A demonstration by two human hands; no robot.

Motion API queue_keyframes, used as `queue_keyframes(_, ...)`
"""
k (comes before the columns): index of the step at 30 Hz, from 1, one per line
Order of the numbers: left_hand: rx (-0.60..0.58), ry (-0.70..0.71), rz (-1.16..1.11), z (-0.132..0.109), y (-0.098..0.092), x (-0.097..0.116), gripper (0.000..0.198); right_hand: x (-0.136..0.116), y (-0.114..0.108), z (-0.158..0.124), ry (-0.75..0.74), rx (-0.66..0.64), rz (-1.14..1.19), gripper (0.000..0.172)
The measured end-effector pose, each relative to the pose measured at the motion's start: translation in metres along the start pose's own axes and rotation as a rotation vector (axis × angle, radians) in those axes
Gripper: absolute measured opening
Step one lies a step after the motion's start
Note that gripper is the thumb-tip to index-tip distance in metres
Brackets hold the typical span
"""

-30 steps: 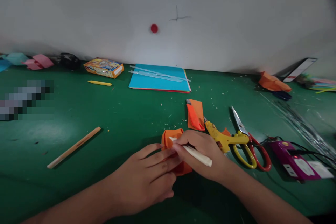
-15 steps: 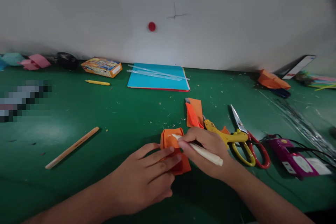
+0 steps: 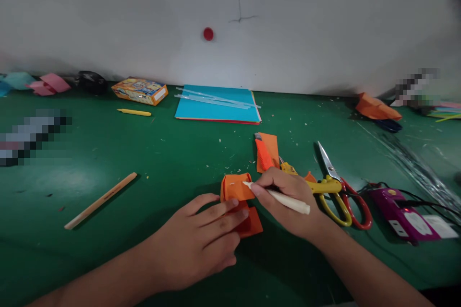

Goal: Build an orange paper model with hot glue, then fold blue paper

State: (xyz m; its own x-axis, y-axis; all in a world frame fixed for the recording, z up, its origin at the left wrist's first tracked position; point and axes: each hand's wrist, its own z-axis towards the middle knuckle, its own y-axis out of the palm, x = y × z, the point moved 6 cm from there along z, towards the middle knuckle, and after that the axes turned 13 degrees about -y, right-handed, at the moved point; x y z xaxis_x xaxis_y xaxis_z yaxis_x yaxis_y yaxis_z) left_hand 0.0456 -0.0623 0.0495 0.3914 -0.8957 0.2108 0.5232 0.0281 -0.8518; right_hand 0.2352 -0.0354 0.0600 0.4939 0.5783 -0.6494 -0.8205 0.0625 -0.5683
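Note:
My left hand (image 3: 201,244) lies on the green table with its fingers stretched flat, pressing down the near part of a folded orange paper piece (image 3: 236,189). My right hand (image 3: 288,199) pinches a cream-white stick (image 3: 284,200), and the stick's tip touches the top of the orange piece. Just right of this hand lie a yellow glue gun (image 3: 306,183) and yellow-and-red scissors (image 3: 338,192).
An orange utility knife (image 3: 263,154) rests on an orange paper scrap behind my hands. Blue paper with clear sticks (image 3: 218,105), a printed box (image 3: 139,91) and a yellow crayon (image 3: 134,112) lie near the wall. A wooden stick (image 3: 101,200) lies left, a purple device (image 3: 399,211) right.
My right hand has shifted slightly right and back, moving the stick's tip across the orange piece. More of the paper shows now. My left hand has stayed put.

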Motion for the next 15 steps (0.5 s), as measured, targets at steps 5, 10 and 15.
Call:
queue_keyframes(5, -0.009, -0.008, 0.008, -0.0006, 0.0023, -0.0011, 0.016, 0.001, -0.0031, 0.0013, 0.016, -0.01, -0.026, 0.024)
queue_keyframes(10, -0.013, -0.013, 0.004, -0.0016, 0.0033, -0.0028, 0.02, -0.0006, -0.0043, 0.0028, -0.005, -0.013, -0.031, 0.023)
queue_keyframes(15, -0.012, -0.014, 0.008, -0.0021, 0.0039, -0.0036, 0.02, 0.0009, -0.0049, 0.0018, 0.024, -0.021, -0.033, 0.024)
